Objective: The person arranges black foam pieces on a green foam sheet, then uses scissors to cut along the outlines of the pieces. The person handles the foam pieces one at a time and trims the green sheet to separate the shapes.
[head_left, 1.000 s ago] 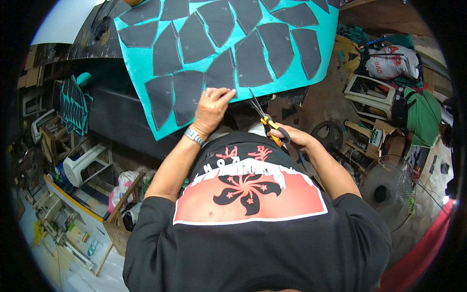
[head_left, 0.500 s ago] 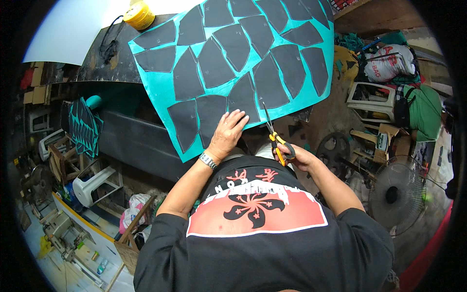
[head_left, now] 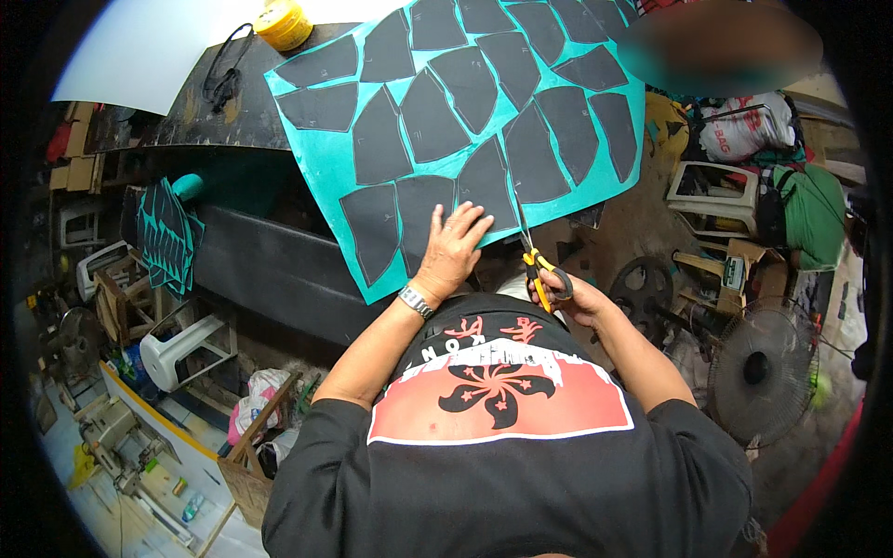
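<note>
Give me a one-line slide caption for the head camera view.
Left hand steadies a teal sheet while right hand cuts it with yellow-handled scissors.

Yellow tape roll [head_left: 283,22] at tabletop's far edge; fan [head_left: 761,370] and white stool [head_left: 191,346] on floor.

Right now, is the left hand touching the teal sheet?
Touching: the head view shows the left hand lying flat on the teal sheet, fingers spread.
</note>
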`<action>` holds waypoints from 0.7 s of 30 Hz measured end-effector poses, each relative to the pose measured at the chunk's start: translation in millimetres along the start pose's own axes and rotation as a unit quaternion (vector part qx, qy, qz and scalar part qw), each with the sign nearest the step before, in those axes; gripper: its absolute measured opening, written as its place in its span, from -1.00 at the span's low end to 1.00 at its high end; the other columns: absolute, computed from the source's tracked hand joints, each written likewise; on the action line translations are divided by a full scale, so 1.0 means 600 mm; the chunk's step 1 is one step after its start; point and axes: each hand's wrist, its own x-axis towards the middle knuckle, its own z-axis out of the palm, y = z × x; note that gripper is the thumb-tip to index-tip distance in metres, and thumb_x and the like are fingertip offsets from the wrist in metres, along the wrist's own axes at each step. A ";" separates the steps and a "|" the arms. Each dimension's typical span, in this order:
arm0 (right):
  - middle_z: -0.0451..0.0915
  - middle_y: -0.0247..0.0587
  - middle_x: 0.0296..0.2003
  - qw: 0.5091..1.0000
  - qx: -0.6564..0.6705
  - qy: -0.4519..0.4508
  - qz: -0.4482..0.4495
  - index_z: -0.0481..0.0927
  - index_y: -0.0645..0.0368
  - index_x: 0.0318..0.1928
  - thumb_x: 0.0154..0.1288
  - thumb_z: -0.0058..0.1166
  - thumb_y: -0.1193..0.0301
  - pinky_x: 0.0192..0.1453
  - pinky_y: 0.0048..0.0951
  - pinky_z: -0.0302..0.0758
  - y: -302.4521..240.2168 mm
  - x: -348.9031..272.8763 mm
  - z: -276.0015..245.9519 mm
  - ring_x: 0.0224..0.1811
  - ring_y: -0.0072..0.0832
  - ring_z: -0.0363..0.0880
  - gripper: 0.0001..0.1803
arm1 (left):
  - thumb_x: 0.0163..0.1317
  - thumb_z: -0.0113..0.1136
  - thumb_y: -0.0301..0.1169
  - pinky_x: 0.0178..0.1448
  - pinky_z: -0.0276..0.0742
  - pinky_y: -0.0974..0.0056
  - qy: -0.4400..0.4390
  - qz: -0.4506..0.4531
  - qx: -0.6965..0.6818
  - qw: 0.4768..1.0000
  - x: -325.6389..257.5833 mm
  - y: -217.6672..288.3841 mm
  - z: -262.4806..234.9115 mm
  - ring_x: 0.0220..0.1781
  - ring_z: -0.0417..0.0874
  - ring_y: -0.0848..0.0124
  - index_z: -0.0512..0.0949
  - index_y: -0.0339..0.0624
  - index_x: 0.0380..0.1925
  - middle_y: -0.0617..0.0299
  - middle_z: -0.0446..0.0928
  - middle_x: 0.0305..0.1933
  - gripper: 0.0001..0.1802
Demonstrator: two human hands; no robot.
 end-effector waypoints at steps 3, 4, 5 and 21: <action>0.60 -0.44 -0.34 1.000 0.005 0.009 -0.009 0.59 0.05 -0.10 0.25 0.20 -0.22 -0.27 -0.61 0.34 0.001 0.001 -0.001 -0.34 -0.66 0.50 -0.42 | -0.14 0.45 -0.53 0.55 -0.03 -0.30 0.012 -0.041 0.028 0.999 -0.018 -0.009 -0.014 0.52 0.27 0.18 0.42 -0.01 0.31 0.18 0.36 0.39 -0.13; 0.60 -0.43 -0.34 1.000 -0.004 0.005 -0.011 0.59 0.07 -0.11 0.25 0.20 -0.21 -0.25 -0.58 0.37 0.001 0.000 -0.003 -0.33 -0.65 0.51 -0.41 | -0.16 0.46 -0.54 0.56 -0.05 -0.30 0.012 -0.045 0.032 0.998 -0.026 -0.012 -0.018 0.55 0.23 0.18 0.38 0.01 0.35 0.18 0.31 0.44 -0.07; 0.60 -0.42 -0.34 1.000 0.005 0.003 -0.005 0.59 0.07 -0.10 0.25 0.20 -0.22 -0.24 -0.58 0.39 0.001 0.001 -0.002 -0.33 -0.64 0.52 -0.41 | -0.17 0.47 -0.54 0.56 -0.06 -0.30 -0.006 -0.054 0.036 0.998 -0.032 -0.017 -0.022 0.56 0.22 0.18 0.37 0.01 0.36 0.18 0.29 0.46 -0.05; 0.59 -0.37 -0.36 0.997 0.067 0.021 -0.017 0.56 0.10 -0.11 0.32 0.18 -0.16 -0.23 -0.54 0.50 0.000 -0.016 0.015 -0.38 -0.59 0.58 -0.45 | 0.28 0.18 -0.43 0.53 -0.04 -0.35 0.009 0.001 0.020 1.000 -0.042 -0.022 -0.002 0.54 0.23 0.09 0.39 -0.05 0.34 0.00 0.31 0.44 -0.42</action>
